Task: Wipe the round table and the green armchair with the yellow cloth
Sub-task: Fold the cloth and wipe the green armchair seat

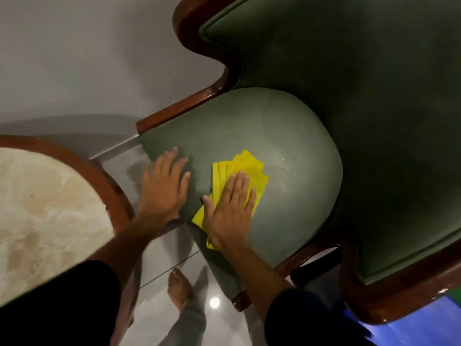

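Observation:
The green armchair [287, 136] with a dark wooden frame fills the middle and right; its seat cushion shows pale specks of dust. The folded yellow cloth [243, 167] lies on the seat near its front edge. My right hand [230, 208] presses flat on the cloth, fingers together and stretched out. My left hand [163, 183] rests flat on the seat's left front corner, fingers apart, holding nothing. The round table [45, 211], with a marble-like top and a brown wooden rim, is at the left, beside the chair.
A grey wall stands behind the chair and table. Glossy pale floor tiles [169, 250] show between table and chair, with my bare foot [179, 288] on them. The chair's wooden armrest [174, 108] runs along the seat's left side. A blue object [424, 323] sits at the bottom right.

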Demonstrator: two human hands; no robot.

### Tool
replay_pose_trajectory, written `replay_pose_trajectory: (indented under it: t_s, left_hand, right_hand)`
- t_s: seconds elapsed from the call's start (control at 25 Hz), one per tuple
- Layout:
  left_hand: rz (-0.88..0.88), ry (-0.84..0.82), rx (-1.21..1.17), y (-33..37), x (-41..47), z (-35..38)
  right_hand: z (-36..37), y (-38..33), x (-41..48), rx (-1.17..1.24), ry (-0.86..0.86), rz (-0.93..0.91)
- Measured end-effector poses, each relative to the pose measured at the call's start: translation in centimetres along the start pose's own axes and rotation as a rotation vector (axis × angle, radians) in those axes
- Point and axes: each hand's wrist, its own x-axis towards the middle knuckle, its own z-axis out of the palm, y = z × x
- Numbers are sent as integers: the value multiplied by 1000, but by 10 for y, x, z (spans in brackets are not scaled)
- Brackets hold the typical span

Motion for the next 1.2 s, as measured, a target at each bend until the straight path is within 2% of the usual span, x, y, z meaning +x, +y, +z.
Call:
replay_pose_trajectory:
  t_s: [0.08, 0.16, 0.24, 0.32, 0.48, 0.56, 0.72, 0.84, 0.92, 1.0, 1.12, 1.2]
  left_hand:
    - [35, -48, 61, -12, 37, 15]
    - [34, -149, 49, -14, 56, 29]
    - [37, -180, 28, -12, 60, 40]
    - [59, -188, 22, -14, 60, 43]
    - [87, -188, 14, -16, 59, 39]
    - [84, -212, -14, -15, 60, 37]
    - [71, -232, -47, -11, 59, 33]
    - [78, -218, -32, -13, 61, 33]
    - [82, -205, -27, -14, 59, 36]
    - [92, -194, -23, -15, 59, 38]
    - [107, -181, -8, -17, 57, 36]
    - [115, -169, 17, -20, 54, 33]
  right_hand:
    - [9, 5, 27, -34, 72, -126]
    - [4, 19, 57, -57, 72, -264]
    - [-10, 39, 91, -92, 102, -307]
    - [-27, 65, 123, -129, 159, -191]
    - [-59, 133, 138, -16, 265, 370]
    - [-66, 149, 122, 58, 287, 554]
    - [-55, 126, 104, 111, 285, 658]
    - [-57, 110, 133, 128, 290, 658]
    - [-63, 97, 165, 117, 258, 565]
    - [-56, 62, 192, 34, 189, 350]
    - [-27, -26, 189, -125, 27, -166]
    - [-20, -54, 182, -216, -89, -467]
